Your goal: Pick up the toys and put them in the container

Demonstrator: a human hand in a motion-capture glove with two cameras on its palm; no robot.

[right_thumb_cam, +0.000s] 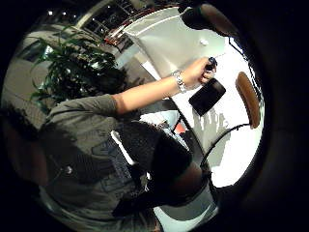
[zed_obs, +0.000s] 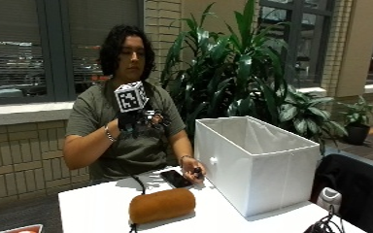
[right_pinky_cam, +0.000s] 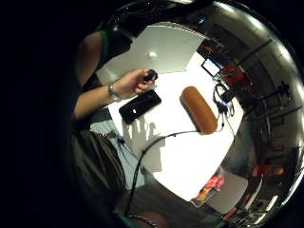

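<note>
You are seated behind a white, smooth-topped table [zed_obs: 96,206], and everything below is placed from the container standing on it. That container [zed_obs: 258,167] is a white fabric box, rectangular and open at the top, with soft flat walls and a creased lining; it is the largest thing on the table.

Out from the container's near corner, toward the table's front edge and well apart from the box, lies the toy [zed_obs: 162,205]: a bread loaf shape, oblong with rounded ends, matte golden brown, resting flat on its long side. The palm view shows it [right_pinky_cam: 199,109] as a smooth, bun-like form with a cable lying just beside it.

Between the loaf and the container's back corner, a black phone [zed_obs: 176,178] lies flat, a thin glossy slab.

Your bare left hand [zed_obs: 193,173] sits just beside the phone, close to the container's wall, pinching a small dark rounded object [zed_obs: 198,171].

Your gloved right hand [zed_obs: 128,120] is raised at chest height, above and behind the loaf, away from the container. I cannot tell how its fingers are set.
</note>
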